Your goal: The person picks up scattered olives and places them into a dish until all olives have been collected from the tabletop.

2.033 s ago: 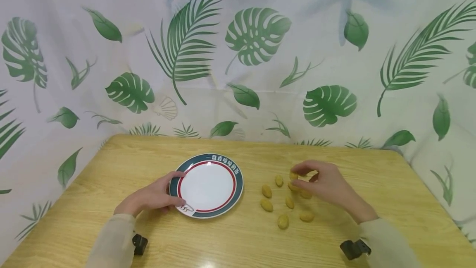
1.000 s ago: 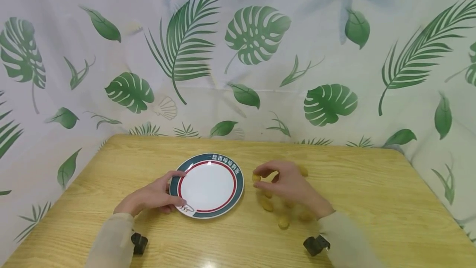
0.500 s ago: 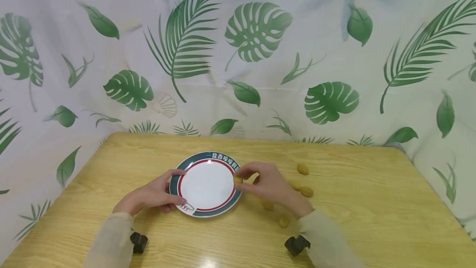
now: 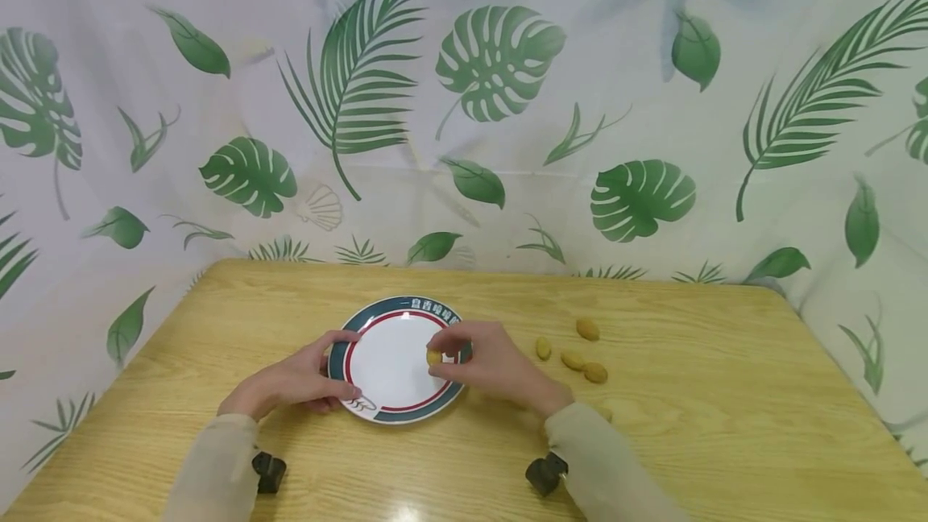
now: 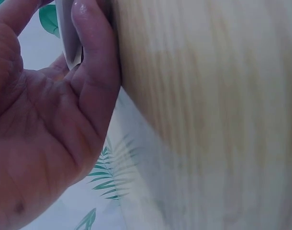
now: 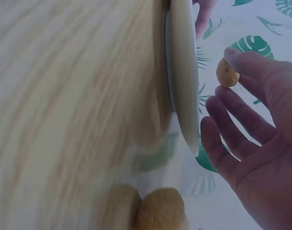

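A white plate [image 4: 395, 369] with a dark blue-green rim and a red ring lies on the table. My left hand [image 4: 300, 381] grips its left rim; in the left wrist view, fingers [image 5: 95, 43] curl at the plate's edge [image 5: 69, 33]. Over the plate's right part, my right hand [image 4: 493, 365] pinches a small yellow-brown oval piece [image 4: 433, 357], its exact kind unclear. The right wrist view shows this piece [image 6: 227, 73] between thumb and fingertips, apart from the plate [image 6: 184, 72]. The plate's right rim is partly hidden behind the hand.
Several similar oval pieces [image 4: 573, 360] lie right of the plate, some partly hidden by my right arm. One piece [image 6: 161, 211] is close to the right wrist camera. Behind the wooden table [image 4: 689, 393] hangs a leaf-patterned cloth [image 4: 507, 208].
My right hand has picked up an oval piece from the group at the right and carried it left, over the plate. The left hand has stayed at the plate's rim.
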Action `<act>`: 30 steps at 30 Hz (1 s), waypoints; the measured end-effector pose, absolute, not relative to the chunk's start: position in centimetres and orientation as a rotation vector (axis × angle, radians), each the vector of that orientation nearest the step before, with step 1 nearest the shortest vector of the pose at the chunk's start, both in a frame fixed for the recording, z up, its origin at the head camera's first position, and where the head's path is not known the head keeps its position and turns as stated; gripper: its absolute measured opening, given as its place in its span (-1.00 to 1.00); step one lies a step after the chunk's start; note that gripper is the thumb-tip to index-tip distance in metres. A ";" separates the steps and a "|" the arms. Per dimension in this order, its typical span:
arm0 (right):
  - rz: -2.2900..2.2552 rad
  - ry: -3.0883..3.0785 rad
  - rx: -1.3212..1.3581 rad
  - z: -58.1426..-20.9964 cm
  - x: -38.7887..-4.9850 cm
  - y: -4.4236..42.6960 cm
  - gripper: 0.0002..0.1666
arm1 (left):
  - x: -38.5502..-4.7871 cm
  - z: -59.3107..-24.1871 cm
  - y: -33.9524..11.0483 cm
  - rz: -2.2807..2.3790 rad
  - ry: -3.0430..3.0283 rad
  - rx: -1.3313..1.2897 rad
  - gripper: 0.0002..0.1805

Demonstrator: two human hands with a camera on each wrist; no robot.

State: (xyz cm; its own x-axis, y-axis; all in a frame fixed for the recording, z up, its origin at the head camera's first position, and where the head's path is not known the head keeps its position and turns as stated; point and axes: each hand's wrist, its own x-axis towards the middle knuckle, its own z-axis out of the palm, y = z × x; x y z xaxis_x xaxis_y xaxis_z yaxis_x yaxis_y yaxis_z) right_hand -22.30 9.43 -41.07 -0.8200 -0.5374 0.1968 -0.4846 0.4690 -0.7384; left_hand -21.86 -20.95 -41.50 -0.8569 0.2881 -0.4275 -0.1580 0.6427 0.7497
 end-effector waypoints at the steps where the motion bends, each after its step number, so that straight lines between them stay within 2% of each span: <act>1: -1.289 2.639 -0.919 -41.1 -22.3 9.2 -0.73 | -21.9 -41.5 -20.9 1.140 2.341 0.102 -0.02; 30: -1.251 2.611 -0.872 -43.0 -23.3 4.6 -0.75 | -21.9 -41.4 -20.9 1.119 2.339 0.114 -0.01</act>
